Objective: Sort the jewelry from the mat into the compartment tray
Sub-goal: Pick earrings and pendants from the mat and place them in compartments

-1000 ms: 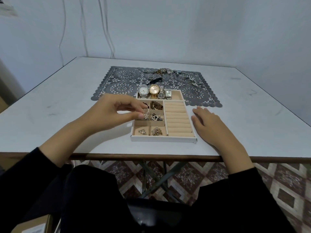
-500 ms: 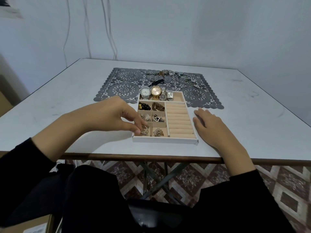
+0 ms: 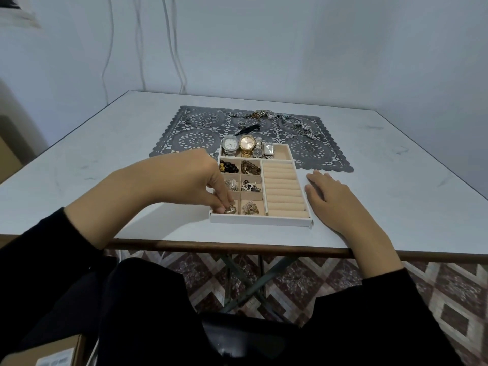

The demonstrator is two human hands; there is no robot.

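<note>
**At the tray's near-left corner, ring held low; the rest lies straight beyond**

Low in the frame's centre, inside the bottom-left compartment of the tray [image 3: 258, 222]: left hand [image 3: 195, 180] curled over, thumb and fingertips pinching a small ring [image 3: 230, 209]. Seemingly down at the compartment floor, though contact is too small to confirm. Judged as the setting-down step, not yet released.

Just beside the tray's right wall: right hand [image 3: 332, 199] flat on the counter [image 3: 105, 167], fingers straight, holding nothing.

Beyond the tray, toward the top of the frame: mat [image 3: 200, 138] carrying what remains to sort. Loose rings [image 3: 204, 122] scattered at its upper left, up-frame from the left hand and on its own side, so probably that hand's next reach. Chains and bracelets [image 3: 277, 118] tangled along the mat's far edge, long axis running left to right, from centre out to the upper right; nearer the right hand, and likely easier taken from an end than from the middle.

Between either hand and the mat: watches [image 3: 247, 147] standing in the tray's far row. Probably calls for lifting clear over them, not sliding across.

At the tray's right side, close to the right hand: padded ring rolls [image 3: 284, 188], bare, rows lying left to right.
</note>
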